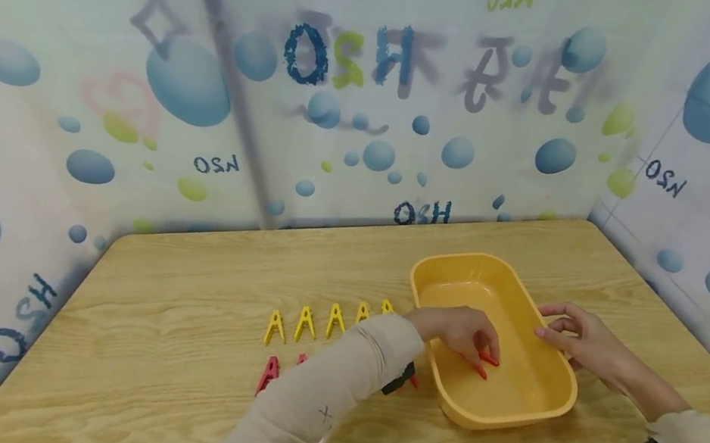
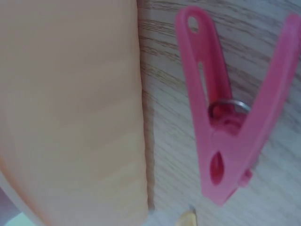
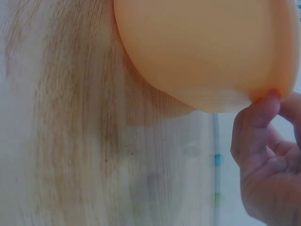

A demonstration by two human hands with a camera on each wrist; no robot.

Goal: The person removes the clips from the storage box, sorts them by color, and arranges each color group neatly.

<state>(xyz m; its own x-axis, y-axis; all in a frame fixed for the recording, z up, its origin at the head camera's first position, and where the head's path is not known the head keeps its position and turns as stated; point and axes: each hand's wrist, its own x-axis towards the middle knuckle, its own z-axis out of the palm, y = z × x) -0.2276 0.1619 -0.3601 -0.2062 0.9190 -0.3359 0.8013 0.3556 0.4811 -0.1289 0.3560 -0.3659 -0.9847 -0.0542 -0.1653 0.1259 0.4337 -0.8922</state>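
Note:
My left hand (image 1: 465, 331) reaches over the near-left rim into a yellow plastic basin (image 1: 457, 414). Its fingers pinch a red clothespin (image 1: 483, 366) low inside the basin, and part of that clothespin is hidden by the fingers. At the basin's right side, my right hand (image 1: 585, 343) grips the rim between thumb and fingers. The right wrist view shows those fingertips (image 3: 269, 101) at the basin's edge (image 3: 211, 61). Beside the basin wall (image 2: 80, 113), another red clothespin (image 2: 230, 127) lies on the table under the left wrist.
Left of the basin, several yellow clothespins (image 1: 305, 323) form a row on the wooden table (image 1: 171, 347). A red clothespin (image 1: 268, 375) heads a nearer row, partly covered by the left sleeve (image 1: 329, 394). A patterned curtain (image 1: 368, 132) hangs behind the table.

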